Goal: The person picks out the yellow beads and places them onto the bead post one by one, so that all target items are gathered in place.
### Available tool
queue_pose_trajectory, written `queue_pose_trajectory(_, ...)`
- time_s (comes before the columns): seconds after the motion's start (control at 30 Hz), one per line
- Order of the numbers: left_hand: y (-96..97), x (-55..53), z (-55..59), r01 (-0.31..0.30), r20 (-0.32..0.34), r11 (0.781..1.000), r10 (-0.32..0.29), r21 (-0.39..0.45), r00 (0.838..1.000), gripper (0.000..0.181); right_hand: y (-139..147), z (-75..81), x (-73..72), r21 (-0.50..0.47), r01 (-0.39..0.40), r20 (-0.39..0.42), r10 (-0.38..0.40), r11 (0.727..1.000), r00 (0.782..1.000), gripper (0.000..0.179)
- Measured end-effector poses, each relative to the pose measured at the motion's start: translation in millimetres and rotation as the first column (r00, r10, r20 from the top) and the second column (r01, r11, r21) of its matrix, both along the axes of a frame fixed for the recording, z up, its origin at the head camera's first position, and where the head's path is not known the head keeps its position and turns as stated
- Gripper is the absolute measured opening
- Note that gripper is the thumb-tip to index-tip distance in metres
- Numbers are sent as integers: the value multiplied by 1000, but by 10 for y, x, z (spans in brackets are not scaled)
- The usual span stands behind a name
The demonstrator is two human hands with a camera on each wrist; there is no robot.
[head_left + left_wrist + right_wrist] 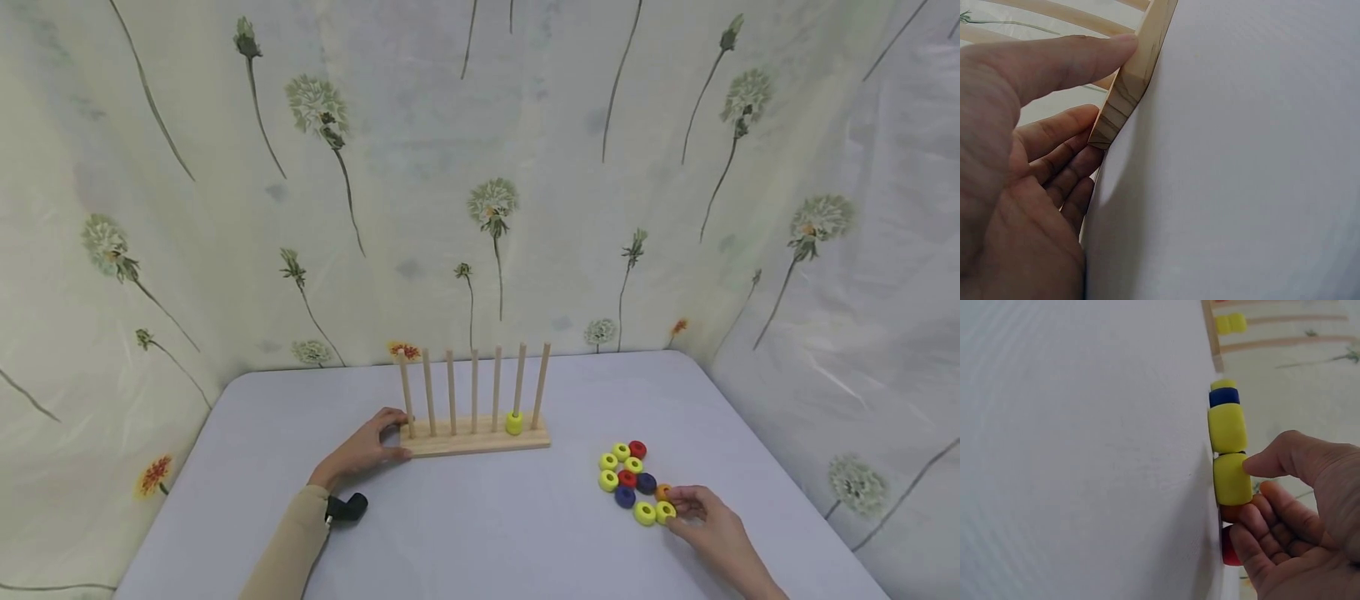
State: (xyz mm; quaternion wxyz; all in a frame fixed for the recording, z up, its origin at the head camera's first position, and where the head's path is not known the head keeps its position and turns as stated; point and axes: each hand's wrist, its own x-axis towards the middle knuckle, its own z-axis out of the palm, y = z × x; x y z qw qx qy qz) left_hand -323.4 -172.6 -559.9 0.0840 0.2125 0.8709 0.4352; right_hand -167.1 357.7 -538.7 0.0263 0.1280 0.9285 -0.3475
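Note:
A wooden peg rack, a flat base with several upright pegs, stands mid-table. My left hand grips its left end, with the thumb on the front edge and fingers behind; the left wrist view shows the thumb against the base. Yellow beads sit low on the second peg from the right. At the right, my right hand pinches a yellow bead lying on the table. Close to those fingertips is an orange bead, partly hidden by them.
Loose yellow, red and dark blue beads lie clustered left of my right hand. A black device is strapped at my left wrist. Flower-patterned cloth hangs behind and beside the white table.

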Motion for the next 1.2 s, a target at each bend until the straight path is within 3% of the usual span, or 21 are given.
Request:
queue_pose_trajectory(0.7,-8,-2,-13,6,6,1000,-6,12,1000,65,-29,-76,-24,-3,30,27,-30,1000,999,55)
queue_pose_trajectory(1.2,-12,6,6,15,10,1000,-15,18,1000,66,-44,-56,-16,-24,44,2,-44,999,999,54)
